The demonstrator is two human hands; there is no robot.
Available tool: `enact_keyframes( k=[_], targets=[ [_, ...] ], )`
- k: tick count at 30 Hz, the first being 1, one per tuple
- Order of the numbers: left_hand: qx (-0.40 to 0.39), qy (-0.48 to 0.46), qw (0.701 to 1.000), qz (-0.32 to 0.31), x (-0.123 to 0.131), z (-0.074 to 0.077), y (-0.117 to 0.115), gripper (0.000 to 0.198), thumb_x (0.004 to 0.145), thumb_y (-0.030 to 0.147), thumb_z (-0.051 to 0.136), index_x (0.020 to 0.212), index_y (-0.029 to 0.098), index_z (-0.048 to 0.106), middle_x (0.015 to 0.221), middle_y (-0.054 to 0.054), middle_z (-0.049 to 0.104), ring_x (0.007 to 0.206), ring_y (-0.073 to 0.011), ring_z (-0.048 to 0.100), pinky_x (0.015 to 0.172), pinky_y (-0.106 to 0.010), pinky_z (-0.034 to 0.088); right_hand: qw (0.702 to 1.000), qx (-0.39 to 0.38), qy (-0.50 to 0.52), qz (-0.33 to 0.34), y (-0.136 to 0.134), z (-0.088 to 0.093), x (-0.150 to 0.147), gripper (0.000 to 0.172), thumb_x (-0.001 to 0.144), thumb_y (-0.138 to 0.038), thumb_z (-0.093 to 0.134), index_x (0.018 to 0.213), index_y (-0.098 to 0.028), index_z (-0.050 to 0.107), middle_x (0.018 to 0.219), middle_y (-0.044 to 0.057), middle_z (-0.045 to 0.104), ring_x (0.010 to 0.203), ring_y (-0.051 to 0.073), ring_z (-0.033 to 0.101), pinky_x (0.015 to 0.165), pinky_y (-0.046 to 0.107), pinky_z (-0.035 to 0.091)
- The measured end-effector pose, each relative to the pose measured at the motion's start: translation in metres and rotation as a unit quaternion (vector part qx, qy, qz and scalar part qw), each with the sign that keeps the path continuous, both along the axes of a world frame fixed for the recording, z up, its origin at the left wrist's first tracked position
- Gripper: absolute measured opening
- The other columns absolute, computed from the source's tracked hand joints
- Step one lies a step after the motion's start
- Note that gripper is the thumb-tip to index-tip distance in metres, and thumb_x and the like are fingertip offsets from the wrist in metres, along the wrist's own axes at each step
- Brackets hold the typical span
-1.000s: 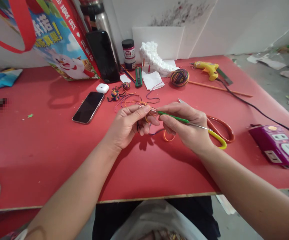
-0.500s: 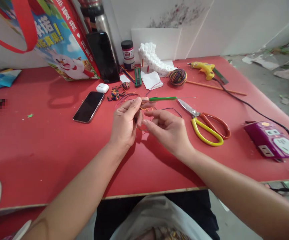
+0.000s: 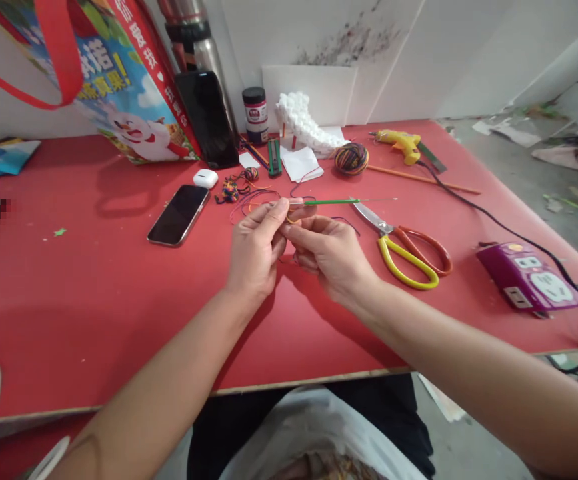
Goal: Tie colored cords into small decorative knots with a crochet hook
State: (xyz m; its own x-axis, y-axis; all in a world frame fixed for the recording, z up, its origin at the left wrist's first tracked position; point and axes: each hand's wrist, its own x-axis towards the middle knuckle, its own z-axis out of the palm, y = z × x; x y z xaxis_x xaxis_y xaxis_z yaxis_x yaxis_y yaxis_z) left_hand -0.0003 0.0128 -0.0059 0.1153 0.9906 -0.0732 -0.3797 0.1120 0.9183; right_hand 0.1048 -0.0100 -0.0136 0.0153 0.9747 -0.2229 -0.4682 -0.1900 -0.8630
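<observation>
Above the red table, my left hand (image 3: 255, 250) is closed, thumb and fingers pinching one end of a thin crochet hook (image 3: 331, 202) with a green handle. The hook points right, its slim metal tip above the scissors' blades. My right hand (image 3: 333, 257) is closed close beside the left, thumb and index finger pinching multicoloured yarn (image 3: 296, 221). Most of the yarn in the hands is hidden by the fingers. Loose strands trail behind toward a dark multicoloured yarn ball (image 3: 351, 159). Scissors (image 3: 415, 257) with one yellow and one red handle lie right of my right hand.
A phone (image 3: 179, 215), a white earbud case (image 3: 205, 178) and a small knotted yarn piece (image 3: 229, 190) lie to the left. Behind stand a bag (image 3: 133, 100), a jar (image 3: 255, 115) and a white woven piece (image 3: 309, 125). A glue gun (image 3: 403, 144) and purple power socket (image 3: 531, 277) are right.
My right hand has moved left to meet my left hand, and its thumb and index finger have closed on the yarn. The crochet hook has turned slightly in my left hand.
</observation>
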Motion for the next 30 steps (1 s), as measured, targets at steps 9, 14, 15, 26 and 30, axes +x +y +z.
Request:
enact_keyframes(
  k=[9,14,15,26,30],
  targets=[
    [-0.012,-0.005,0.999,-0.036,-0.006,-0.004,0.008,0.021,0.087,0.034,0.078,0.076,0.016,0.079,0.082,-0.009,0.082,0.036,0.0004,0.023,0.038,-0.024,0.012,0.999,-0.023,-0.04,0.002,-0.001,-0.004,0.009,0.05,0.051,-0.039,0.101,0.059,-0.019,0.056,0.046,-0.007,0.051,0.035,0.003,0.034,0.035,0.021,0.018],
    [-0.027,-0.001,0.999,-0.042,-0.006,-0.004,0.008,0.018,0.086,0.031,0.079,0.076,0.016,0.08,0.068,-0.004,0.074,0.036,0.0002,0.025,0.037,-0.022,0.013,0.996,-0.044,-0.072,0.033,-0.002,0.003,0.012,0.039,0.051,-0.03,0.098,0.066,-0.016,0.065,0.045,-0.005,0.057,0.035,0.003,0.03,0.035,0.021,0.012],
    [-0.029,0.001,0.999,-0.044,-0.006,-0.004,0.008,0.017,0.086,0.029,0.08,0.075,0.016,0.08,0.066,-0.003,0.071,0.036,0.0002,0.026,0.037,-0.022,0.014,0.996,-0.044,-0.069,0.041,-0.002,0.004,0.012,0.038,0.05,-0.027,0.097,0.071,-0.016,0.067,0.046,-0.005,0.058,0.035,0.003,0.031,0.035,0.022,0.012],
    [-0.019,0.013,0.997,-0.077,-0.007,-0.006,0.008,0.018,0.08,0.035,0.082,0.077,0.017,0.083,0.054,0.002,0.06,0.036,-0.0021,0.023,0.039,-0.025,0.014,0.991,-0.042,-0.075,0.106,-0.001,0.002,0.023,0.041,0.052,-0.018,0.092,0.086,-0.019,0.069,0.053,-0.01,0.056,0.037,0.004,0.032,0.036,0.023,0.014],
    [-0.021,0.021,0.996,-0.09,-0.008,-0.006,0.007,0.019,0.078,0.036,0.082,0.077,0.017,0.084,0.054,0.001,0.059,0.037,-0.0027,0.021,0.041,-0.027,0.008,0.986,-0.059,-0.088,0.131,-0.004,-0.004,0.026,0.035,0.055,-0.018,0.09,0.083,-0.02,0.068,0.055,-0.009,0.055,0.039,0.005,0.033,0.037,0.022,0.014]
  ],
)
